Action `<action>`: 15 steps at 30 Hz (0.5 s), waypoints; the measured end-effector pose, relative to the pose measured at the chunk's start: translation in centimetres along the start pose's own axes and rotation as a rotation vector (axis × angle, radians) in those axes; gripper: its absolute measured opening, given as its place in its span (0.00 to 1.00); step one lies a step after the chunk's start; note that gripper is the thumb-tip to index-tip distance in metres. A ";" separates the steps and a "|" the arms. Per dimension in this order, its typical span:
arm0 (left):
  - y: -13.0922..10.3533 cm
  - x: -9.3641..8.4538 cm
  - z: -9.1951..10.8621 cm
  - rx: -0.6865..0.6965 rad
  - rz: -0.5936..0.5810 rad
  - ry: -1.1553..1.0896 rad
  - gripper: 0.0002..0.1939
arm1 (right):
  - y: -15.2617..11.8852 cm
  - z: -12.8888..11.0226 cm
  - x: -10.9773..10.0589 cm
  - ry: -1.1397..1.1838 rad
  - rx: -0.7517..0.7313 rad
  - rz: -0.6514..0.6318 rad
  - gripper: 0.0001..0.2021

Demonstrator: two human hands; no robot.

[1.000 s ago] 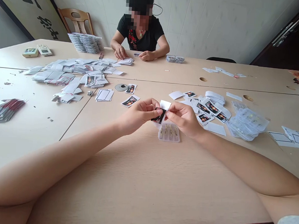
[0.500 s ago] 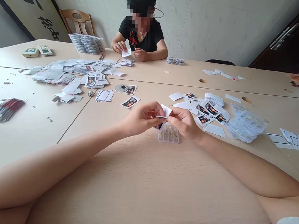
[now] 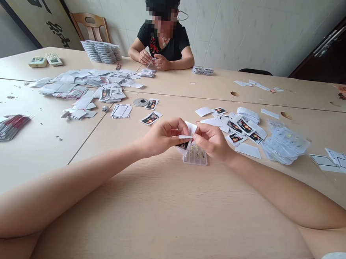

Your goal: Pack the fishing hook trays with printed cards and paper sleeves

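My left hand (image 3: 168,136) and my right hand (image 3: 212,140) meet at the middle of the table, pinching a small white paper card (image 3: 191,128) between them. The card looks bent or folded. A dark printed picture (image 3: 183,144) shows just below my left fingers, part of it hidden by them. Right beneath my hands lies a clear plastic compartment box (image 3: 196,156) with small gold-coloured pieces in its slots. To the right sits a loose pile of picture cards (image 3: 235,126); two more picture cards, one of them here (image 3: 151,117), lie left of my hands.
Clear plastic boxes (image 3: 286,145) are heaped at right. A roll of tape (image 3: 140,102) and white cards (image 3: 121,111) lie left of centre, with a large spread of white packets (image 3: 75,83) beyond. Across the table a person (image 3: 164,42) handles a small card.
My hands stay close together, and the card has tipped slightly, with more of the dark picture showing below it. The person opposite has brought their card between both hands.
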State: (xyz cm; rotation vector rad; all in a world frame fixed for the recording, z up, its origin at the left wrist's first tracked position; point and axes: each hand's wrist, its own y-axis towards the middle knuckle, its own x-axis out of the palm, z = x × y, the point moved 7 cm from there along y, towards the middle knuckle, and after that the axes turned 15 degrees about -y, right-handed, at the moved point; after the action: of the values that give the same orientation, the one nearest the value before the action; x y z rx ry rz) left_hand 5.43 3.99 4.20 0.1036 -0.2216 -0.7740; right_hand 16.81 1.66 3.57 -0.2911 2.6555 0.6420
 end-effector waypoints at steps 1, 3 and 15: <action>0.0 0.0 0.0 0.005 -0.003 -0.001 0.12 | 0.0 0.0 0.0 0.001 -0.007 0.002 0.08; 0.0 0.1 0.1 0.013 -0.009 -0.005 0.11 | 0.0 -0.1 -0.1 -0.005 -0.014 0.009 0.08; -0.2 0.1 0.1 0.027 0.031 -0.028 0.11 | -0.1 0.4 -0.2 0.021 0.021 -0.002 0.08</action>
State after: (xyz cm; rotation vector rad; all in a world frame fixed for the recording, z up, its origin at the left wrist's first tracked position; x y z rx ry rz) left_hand 5.36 3.80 4.27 0.1147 -0.2593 -0.7420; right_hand 17.12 1.78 3.24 -0.2957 2.6801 0.6136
